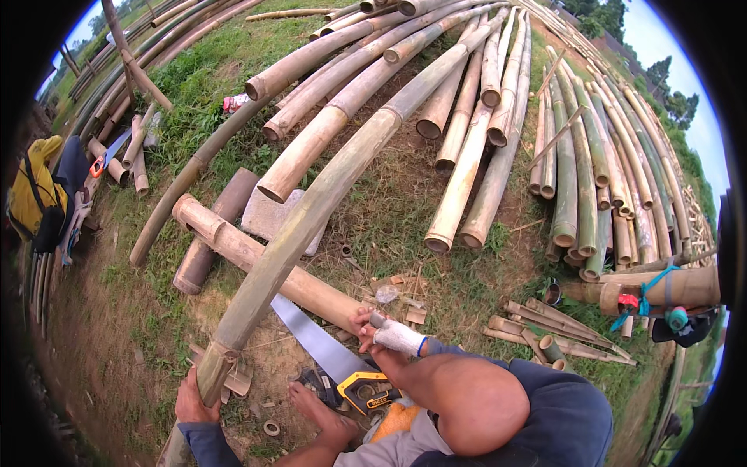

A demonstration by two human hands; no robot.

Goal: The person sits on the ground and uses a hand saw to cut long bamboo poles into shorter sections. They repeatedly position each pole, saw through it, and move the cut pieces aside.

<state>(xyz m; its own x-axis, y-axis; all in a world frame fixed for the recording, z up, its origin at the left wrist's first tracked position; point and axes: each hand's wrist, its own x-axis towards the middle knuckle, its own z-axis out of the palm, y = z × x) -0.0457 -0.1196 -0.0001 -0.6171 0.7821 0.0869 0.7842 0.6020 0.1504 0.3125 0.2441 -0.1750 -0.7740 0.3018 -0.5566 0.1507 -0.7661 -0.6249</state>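
Observation:
My left hand (196, 399) is closed round the near end of a long greenish bamboo pole (315, 204), just below a joint. The pole slants away to the far right and crosses over a thicker, paler bamboo length (303, 289). My right hand (398, 338), in a white glove with bare fingertips, lies by the near end of that thicker piece, fingers spread next to my bare foot; part of it is hard to make out. A hand saw (327, 352) with a yellow and black handle rests between my legs, its blade reaching under the pole, held by neither hand.
A dark bamboo log (214, 233) supports the thick piece beside a pale stone block (272, 218). Stacked bamboo poles (467, 171) spread across the far side, with more at right (599, 171). Short offcuts (552, 342) lie near my knee. A yellow bag (37, 187) hangs at far left.

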